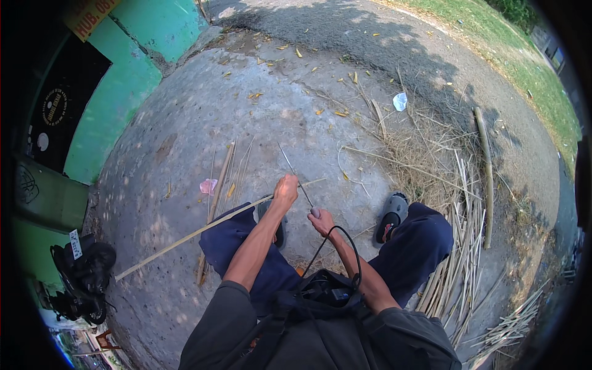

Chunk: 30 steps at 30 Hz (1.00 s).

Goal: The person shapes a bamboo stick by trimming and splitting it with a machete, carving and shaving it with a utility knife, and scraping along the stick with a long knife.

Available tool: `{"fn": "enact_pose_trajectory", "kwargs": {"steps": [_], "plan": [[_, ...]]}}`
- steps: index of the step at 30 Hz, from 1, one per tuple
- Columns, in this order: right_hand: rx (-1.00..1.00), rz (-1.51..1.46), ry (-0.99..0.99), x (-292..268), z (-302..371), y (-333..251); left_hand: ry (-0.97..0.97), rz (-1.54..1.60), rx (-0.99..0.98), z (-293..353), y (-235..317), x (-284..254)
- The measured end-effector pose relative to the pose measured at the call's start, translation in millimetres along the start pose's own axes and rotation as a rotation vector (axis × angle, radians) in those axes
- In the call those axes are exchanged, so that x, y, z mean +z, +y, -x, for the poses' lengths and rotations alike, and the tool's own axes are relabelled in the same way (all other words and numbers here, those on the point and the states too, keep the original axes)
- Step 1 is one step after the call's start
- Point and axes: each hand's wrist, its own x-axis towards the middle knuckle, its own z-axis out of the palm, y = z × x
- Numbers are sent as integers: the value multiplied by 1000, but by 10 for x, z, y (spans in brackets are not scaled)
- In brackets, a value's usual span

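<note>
My left hand (285, 192) is closed around a long, pale bamboo strip (185, 239). The strip slants over my left thigh, its long end reaching down to the left and a short end sticking out to the right of the hand. In my right hand (322, 222) is the handle of a long, thin-bladed knife (288, 161), gripped with the fingers wrapped round it. Its blade points up and away to the left, passing close beside my left hand and crossing the strip there. Whether the edge touches the strip cannot be made out.
Split bamboo strips (464, 246) lie piled at my right, beside dry shavings (410, 151) and a bamboo pole (485, 179). More strips (223, 176) and a pink wrapper (208, 186) are near my left foot. A motorcycle (86, 280) stands by the green wall (102, 120).
</note>
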Motion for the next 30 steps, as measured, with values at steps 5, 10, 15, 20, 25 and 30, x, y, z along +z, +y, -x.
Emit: {"fn": "enact_pose_trajectory", "kwargs": {"steps": [5, 10, 15, 20, 25, 30], "plan": [[52, 46, 7, -29, -54, 32, -65, -36, -44, -44, 35, -4], [141, 24, 37, -84, -48, 101, 9, -13, -23, -26, 28, 32], [88, 55, -6, -116, -28, 84, -72, -42, -22, -55, 40, 20], [104, 26, 33, -137, -32, 148, -37, -76, 19, -13, 14, 33], [65, 62, 15, -101, -70, 133, -66, -106, -6, -13, -16, -7], [116, 25, 38, -147, -27, 180, -99, -80, 2, 32, -4, 48]]}}
